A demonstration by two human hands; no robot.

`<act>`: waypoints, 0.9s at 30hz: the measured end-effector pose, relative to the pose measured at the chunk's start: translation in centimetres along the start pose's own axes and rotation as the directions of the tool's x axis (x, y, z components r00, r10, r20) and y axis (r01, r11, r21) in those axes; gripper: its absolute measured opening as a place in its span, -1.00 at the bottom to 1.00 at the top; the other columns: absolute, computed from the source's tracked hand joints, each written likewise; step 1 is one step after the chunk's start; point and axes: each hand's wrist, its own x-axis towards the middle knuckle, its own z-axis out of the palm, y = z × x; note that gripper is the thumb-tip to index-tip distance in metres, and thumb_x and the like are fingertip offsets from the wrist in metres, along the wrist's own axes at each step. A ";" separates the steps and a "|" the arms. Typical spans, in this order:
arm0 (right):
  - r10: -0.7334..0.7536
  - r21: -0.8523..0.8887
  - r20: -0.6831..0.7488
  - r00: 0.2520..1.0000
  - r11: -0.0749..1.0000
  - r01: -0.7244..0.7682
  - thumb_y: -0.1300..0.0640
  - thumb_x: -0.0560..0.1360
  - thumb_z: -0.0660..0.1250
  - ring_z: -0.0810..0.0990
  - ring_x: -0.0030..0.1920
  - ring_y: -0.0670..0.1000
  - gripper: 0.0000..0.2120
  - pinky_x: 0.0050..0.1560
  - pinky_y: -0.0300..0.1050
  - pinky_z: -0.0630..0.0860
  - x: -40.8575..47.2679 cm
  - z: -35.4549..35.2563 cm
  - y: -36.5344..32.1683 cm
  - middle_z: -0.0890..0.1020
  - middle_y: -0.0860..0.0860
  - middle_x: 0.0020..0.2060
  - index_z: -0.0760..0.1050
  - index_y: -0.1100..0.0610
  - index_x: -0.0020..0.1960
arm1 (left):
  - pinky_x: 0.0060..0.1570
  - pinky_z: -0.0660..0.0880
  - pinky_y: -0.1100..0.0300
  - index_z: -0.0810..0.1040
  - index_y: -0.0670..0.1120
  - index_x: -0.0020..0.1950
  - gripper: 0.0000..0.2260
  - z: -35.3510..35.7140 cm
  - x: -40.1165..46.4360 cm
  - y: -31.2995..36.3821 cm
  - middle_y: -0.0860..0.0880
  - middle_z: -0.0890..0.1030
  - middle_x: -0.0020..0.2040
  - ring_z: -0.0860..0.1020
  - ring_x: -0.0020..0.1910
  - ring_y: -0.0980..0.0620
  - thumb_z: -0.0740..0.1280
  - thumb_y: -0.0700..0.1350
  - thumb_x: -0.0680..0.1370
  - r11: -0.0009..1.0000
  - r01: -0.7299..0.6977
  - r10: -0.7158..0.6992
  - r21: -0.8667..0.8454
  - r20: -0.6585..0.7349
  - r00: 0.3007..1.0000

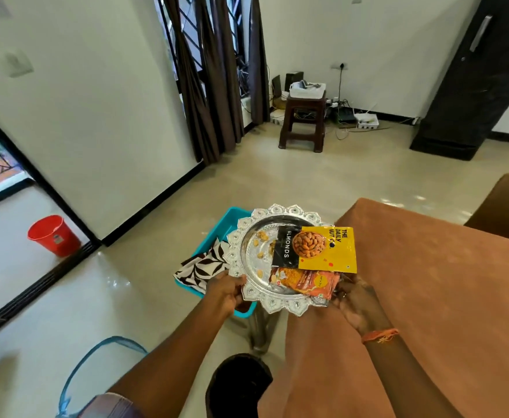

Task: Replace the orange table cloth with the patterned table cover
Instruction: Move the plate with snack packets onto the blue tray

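Both forearms reach up from the bottom of the frame to its center. The left hand (226, 292) grips the silver tray (254, 257) by its lower left rim, fingers curled over the edge; the right hand (354, 300) holds the lower right rim. The tray carries an almonds packet (325, 250), an orange snack packet (307, 283) and loose nuts. The orange table cloth (428, 297) covers the table at right. The patterned table cover (200, 267) lies folded in a teal basket (217, 229) left of center.

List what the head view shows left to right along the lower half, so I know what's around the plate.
Red bucket → patterned cover in the blue bin → silver plate → orange cloth.
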 end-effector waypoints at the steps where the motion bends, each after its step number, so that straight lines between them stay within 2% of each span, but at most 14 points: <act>1: 0.003 -0.006 -0.013 1.000 1.000 -0.003 0.51 0.51 0.05 0.56 -0.15 0.17 -0.62 0.01 0.17 0.51 1.1 0.4 -0.1 0.62 0.17 -0.12 0.51 0.17 0.04 | -0.32 0.62 -0.07 0.45 -0.22 0.35 -0.57 0.2 1.0 0.5 -0.29 0.62 0.16 0.65 -0.05 -0.21 0.31 -0.46 0.51 1.000 0.012 -0.012 0.003 -0.005 1.000; 3: 0.009 -0.022 -0.048 0.999 1.000 -0.011 0.50 0.51 0.06 0.57 -0.15 0.17 -0.63 -0.04 0.15 0.55 3.2 1.1 -0.3 0.64 0.14 -0.16 0.52 0.16 0.03 | -0.41 0.62 0.01 0.47 -0.23 0.33 -0.59 0.7 3.0 1.4 -0.29 0.63 0.15 0.65 -0.06 -0.20 0.32 -0.46 0.50 1.000 0.024 -0.024 0.003 0.008 1.000; 7: 0.025 -0.017 -0.096 0.995 1.000 -0.026 0.52 0.50 0.07 0.60 -0.22 0.11 -0.65 -0.28 -0.02 0.65 7.6 3.9 -0.2 0.66 0.08 -0.29 0.50 0.18 0.02 | -0.49 0.59 0.06 0.47 -0.26 0.29 -0.63 1.0 8.0 4.5 -0.26 0.64 0.04 0.63 -0.17 -0.15 0.30 -0.48 0.51 0.999 0.043 -0.043 0.004 0.044 0.998; 10: 0.024 -0.018 -0.112 0.993 1.000 -0.026 0.57 0.46 0.08 0.65 -0.38 0.03 -0.64 -0.40 -0.08 0.62 11.4 7.0 0.7 0.64 0.10 -0.31 0.49 0.21 -0.04 | -0.47 0.60 0.05 0.40 -0.25 0.39 -0.51 0.3 13.6 7.6 -0.25 0.64 0.04 0.63 -0.17 -0.13 0.31 -0.50 0.48 0.997 0.074 -0.075 0.028 0.039 0.996; 12: 0.035 -0.029 -0.134 0.990 0.999 -0.039 0.57 0.46 0.10 0.68 -0.33 0.04 -0.64 -0.35 -0.05 0.63 14.4 9.0 2.0 0.67 0.07 -0.30 0.50 0.21 0.01 | -0.44 0.61 0.03 0.35 -0.21 0.45 -0.44 -0.1 17.7 9.7 -0.26 0.62 0.14 0.63 -0.16 -0.11 0.32 -0.50 0.47 0.994 0.095 -0.097 0.058 0.044 0.994; 15: 0.043 -0.050 -0.187 0.981 0.997 -0.053 0.53 0.48 0.12 0.66 -0.19 0.10 -0.63 -0.22 0.02 0.63 20.1 12.1 4.4 0.66 0.09 -0.15 0.51 0.16 0.05 | -0.37 0.61 0.02 0.43 -0.22 0.37 -0.55 -0.3 24.4 13.1 -0.20 0.63 0.11 0.62 -0.17 -0.07 0.29 -0.48 0.51 0.990 0.091 -0.103 0.109 0.104 0.989; 18: 0.062 -0.041 -0.229 0.971 0.996 -0.073 0.51 0.51 0.10 0.68 -0.29 -0.01 -0.62 -0.27 -0.03 0.64 25.4 14.7 6.2 0.68 0.01 -0.23 0.51 0.10 -0.01 | -0.25 0.58 0.03 0.48 -0.20 0.32 -0.60 -0.6 30.6 15.5 -0.18 0.64 0.08 0.61 -0.15 -0.06 0.29 -0.47 0.51 0.990 0.077 -0.095 0.115 0.155 0.983; 20: 0.066 -0.041 -0.256 0.965 0.996 -0.079 0.50 0.52 0.10 0.68 -0.29 -0.03 -0.63 -0.30 -0.06 0.62 28.9 15.7 7.7 0.70 -0.02 -0.25 0.51 0.09 -0.01 | -0.26 0.60 0.04 0.49 -0.20 0.32 -0.60 -0.9 34.7 16.5 -0.15 0.64 -0.01 0.61 -0.15 -0.06 0.30 -0.47 0.51 0.990 0.078 -0.096 0.117 0.157 0.983; 24: 0.071 -0.038 -0.299 0.952 0.996 -0.086 0.49 0.53 0.09 0.65 -0.14 0.08 -0.65 -0.16 0.04 0.62 33.8 16.5 10.8 0.64 0.08 -0.08 0.52 0.12 0.02 | -0.27 0.59 0.05 0.50 -0.20 0.33 -0.58 -1.8 40.9 16.2 -0.13 0.65 -0.03 0.63 -0.16 -0.05 0.33 -0.46 0.49 0.989 0.099 -0.115 0.114 0.144 0.983; 27: 0.085 -0.043 -0.330 0.940 0.993 -0.105 0.48 0.53 0.08 0.64 -0.05 0.16 -0.65 -0.22 0.03 0.62 35.6 16.4 12.6 0.64 0.15 -0.04 0.53 0.16 0.06 | -0.35 0.60 0.09 0.51 -0.18 0.33 -0.57 -2.9 43.8 15.2 -0.13 0.66 -0.01 0.65 -0.14 -0.05 0.35 -0.45 0.49 0.985 0.138 -0.150 0.106 0.115 0.982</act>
